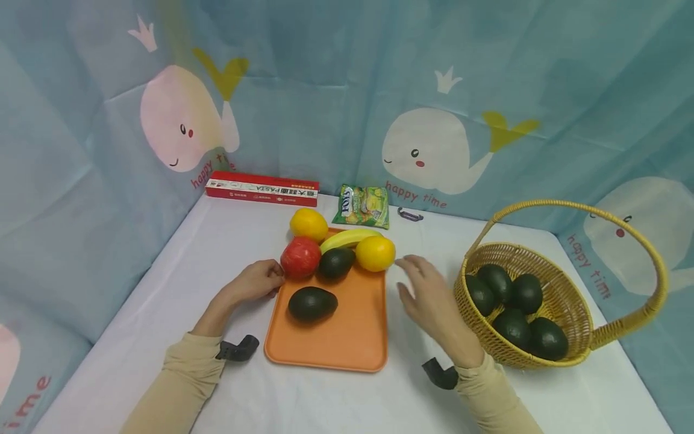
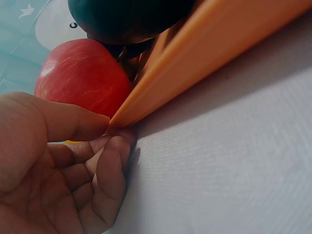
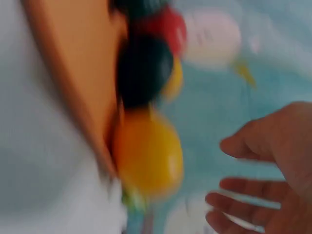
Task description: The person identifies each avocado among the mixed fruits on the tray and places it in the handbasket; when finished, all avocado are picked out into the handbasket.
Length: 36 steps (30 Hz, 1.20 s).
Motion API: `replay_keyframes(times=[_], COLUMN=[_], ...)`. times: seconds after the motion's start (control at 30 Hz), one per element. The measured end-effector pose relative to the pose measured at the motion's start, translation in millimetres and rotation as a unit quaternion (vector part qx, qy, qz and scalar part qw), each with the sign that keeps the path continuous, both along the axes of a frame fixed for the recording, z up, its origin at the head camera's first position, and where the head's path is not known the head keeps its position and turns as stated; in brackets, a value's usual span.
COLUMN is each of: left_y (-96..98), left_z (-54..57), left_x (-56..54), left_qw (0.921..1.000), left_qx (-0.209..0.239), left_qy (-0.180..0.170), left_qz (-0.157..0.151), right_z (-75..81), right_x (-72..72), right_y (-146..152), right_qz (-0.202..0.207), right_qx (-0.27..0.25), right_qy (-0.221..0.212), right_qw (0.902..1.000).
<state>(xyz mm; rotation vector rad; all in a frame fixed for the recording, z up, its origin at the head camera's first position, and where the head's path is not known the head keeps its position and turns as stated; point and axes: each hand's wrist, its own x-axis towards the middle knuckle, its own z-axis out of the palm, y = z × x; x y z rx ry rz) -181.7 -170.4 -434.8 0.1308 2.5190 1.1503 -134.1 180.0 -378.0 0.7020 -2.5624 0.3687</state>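
Note:
My left hand [image 1: 257, 279] pinches the left rim of an orange tray [image 1: 347, 340], its thumb on top and its fingers beneath in the left wrist view. Right beside it sits a red apple-like fruit [image 1: 300, 257]. My right hand [image 1: 428, 295] holds nothing, its fingers spread and apart from the yellow fruit [image 1: 375, 253] at the tray's far right corner. One avocado [image 1: 312, 304] lies in the middle of the tray. A darker avocado [image 1: 337, 263] rests behind it, in front of a banana [image 1: 349, 239]. Another yellow fruit [image 1: 309, 225] stands at the far left corner.
A wicker basket [image 1: 582, 319] with a tall handle stands at the right, with several avocados [image 1: 512, 325] inside. Along the back are a red pasta box [image 1: 262, 188], a green snack bag [image 1: 362, 207] and a small dark handle-shaped item [image 1: 410, 214]. Printed curtains enclose the table.

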Motion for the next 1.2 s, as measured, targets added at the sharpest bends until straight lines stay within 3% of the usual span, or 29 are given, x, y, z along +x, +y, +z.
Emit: replay_keyframes(times=[0.1, 0.2, 0.3, 0.4, 0.63, 0.73, 0.83, 0.93, 1.0, 1.1, 1.2], left_y=[-0.6, -1.3, -1.5, -1.3, -1.0, -0.7, -0.3, 0.0, -0.5, -2.3, -4.1], left_z=[-0.2, -0.6, -2.5, -2.7, 0.0, 0.2, 0.6, 1.8, 2.0, 1.3, 0.1], left_x=[-0.1, -0.6, 0.1, 0.7, 0.8, 1.2, 1.6, 0.9, 0.0, -0.7, 0.0], left_qw=[1.0000, 1.0000, 0.9999, 0.9999, 0.9999, 0.9999, 0.9999, 0.9999, 0.9998, 0.9997, 0.9996], left_qx=[0.005, 0.005, 0.005, 0.008, 0.012, 0.012, 0.015, 0.011, 0.008, 0.002, 0.002], left_qy=[0.000, 0.005, 0.008, 0.006, 0.001, 0.001, 0.001, 0.005, 0.010, 0.017, 0.020], left_qz=[-0.002, -0.006, -0.007, -0.008, -0.002, -0.002, -0.004, -0.010, -0.013, -0.017, -0.019], right_z=[-9.2, -18.0, -25.6, -29.8, -32.8, -29.7, -19.5, -3.7, 9.5, 26.7, 36.8], right_x=[-0.1, 2.0, 5.6, 10.8, 19.9, 22.0, 22.0, 19.0, 16.7, 14.5, 14.3], right_y=[-38, -68, -87, -98, -105, -95, -71, -35, -8, 31, 62], right_qz=[0.110, 0.172, 0.187, 0.191, 0.193, 0.172, 0.144, 0.093, 0.036, -0.068, -0.167], right_qx=[0.060, 0.122, 0.177, 0.200, 0.156, 0.128, 0.064, -0.021, -0.070, -0.119, -0.137], right_qy=[-0.014, -0.028, -0.054, -0.078, -0.095, -0.106, -0.099, -0.058, -0.035, -0.018, -0.027], right_qw=[0.9920, 0.9772, 0.9649, 0.9578, 0.9640, 0.9710, 0.9825, 0.9937, 0.9963, 0.9904, 0.9761])
